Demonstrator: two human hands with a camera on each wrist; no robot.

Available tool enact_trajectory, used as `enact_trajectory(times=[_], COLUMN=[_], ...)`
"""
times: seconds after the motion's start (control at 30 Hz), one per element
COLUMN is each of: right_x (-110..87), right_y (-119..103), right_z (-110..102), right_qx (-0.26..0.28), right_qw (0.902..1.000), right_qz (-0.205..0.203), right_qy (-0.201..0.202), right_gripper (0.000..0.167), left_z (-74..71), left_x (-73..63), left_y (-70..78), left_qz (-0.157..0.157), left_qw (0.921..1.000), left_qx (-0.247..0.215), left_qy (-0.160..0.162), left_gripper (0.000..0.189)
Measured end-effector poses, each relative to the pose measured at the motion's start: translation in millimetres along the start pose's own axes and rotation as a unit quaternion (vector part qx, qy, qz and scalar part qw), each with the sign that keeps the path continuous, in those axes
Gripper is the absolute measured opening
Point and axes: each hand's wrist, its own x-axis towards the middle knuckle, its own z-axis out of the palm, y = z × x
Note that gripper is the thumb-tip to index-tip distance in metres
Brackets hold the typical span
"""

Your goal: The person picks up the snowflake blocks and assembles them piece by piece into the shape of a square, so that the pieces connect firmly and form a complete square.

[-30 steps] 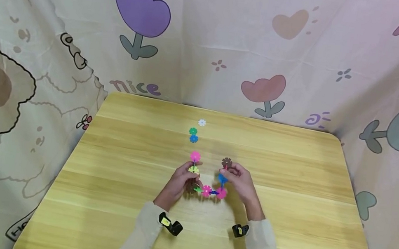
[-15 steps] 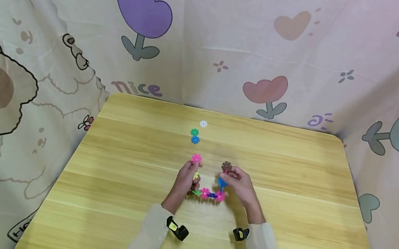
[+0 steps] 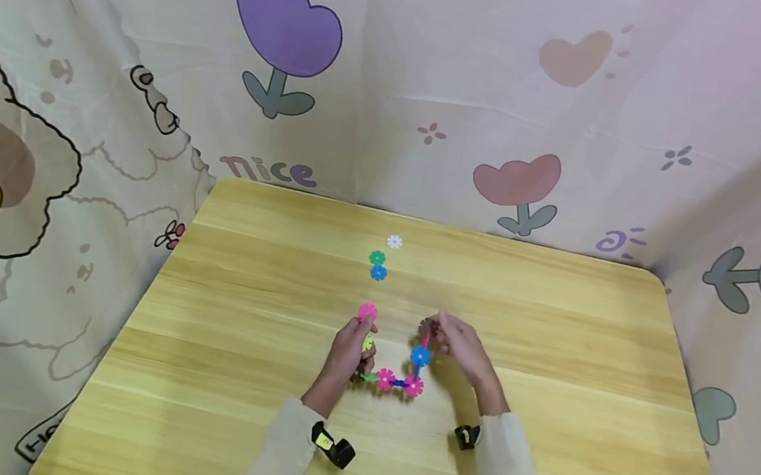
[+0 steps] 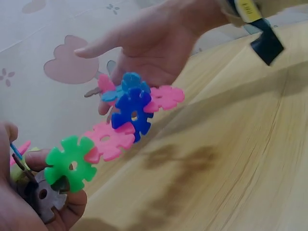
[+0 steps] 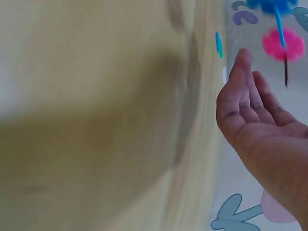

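My left hand (image 3: 341, 355) grips one side of a U-shaped chain of slotted snowflake discs. A pink disc (image 3: 367, 311) sticks up past its thumb, and a yellow disc (image 3: 368, 342) is partly covered by the fingers. Close up, a brown disc (image 4: 44, 196) lies against its palm beside a green disc (image 4: 71, 163). From there the chain runs through pink and a dark blue disc (image 4: 132, 114) to a light blue disc (image 3: 420, 355). My right hand (image 3: 468, 350), thumb apart and fingers extended, is beside the chain's far end, where a brown disc (image 3: 426, 327) sits.
Farther back on the wooden table (image 3: 260, 286) lie a white disc (image 3: 395, 242), a green disc (image 3: 377, 257) and a blue disc (image 3: 378, 272). A printed curtain (image 3: 409, 59) hangs behind the table's rear edge.
My right hand has let go of the chain's far end, its fingers loosening. My left hand has shifted its hold to wrap more of the yellow disc. The chain sits slightly lower in view.
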Motion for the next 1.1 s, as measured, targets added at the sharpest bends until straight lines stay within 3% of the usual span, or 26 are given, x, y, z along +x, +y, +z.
enact_trajectory(times=[0.17, 0.37, 0.73, 0.9, 1.1], right_x=[33.4, 71.4, 123.9, 134.7, 142.2], right_y=[-5, -16, -41, -44, -52], right_z=[-13, -10, 38, 57, 70], right_qx=[-0.097, -0.252, -0.345, -0.406, -0.468], right_qw=[0.9953, 0.9674, 0.9357, 0.9101, 0.8810], right_qz=[-0.006, -0.019, -0.076, -0.079, -0.054], right_qy=[0.004, 0.007, -0.005, 0.024, 0.044], right_gripper=[0.066, 0.050, 0.030, 0.036, 0.045], left_z=[-7.7, -15.9, -31.3, -36.9, -38.0], left_x=[-0.8, -0.7, 1.0, -3.6, -18.3], left_y=[-1.5, -3.5, -7.4, -1.3, 19.2], left_qz=[-0.010, -0.016, -0.025, -0.033, -0.037], left_qw=[0.9998, 0.9994, 0.9976, 0.9980, 0.9986], left_qx=[0.003, -0.008, 0.001, 0.000, 0.003], left_qy=[0.019, 0.030, 0.065, 0.054, 0.038], left_gripper=[0.061, 0.061, 0.053, 0.049, 0.046])
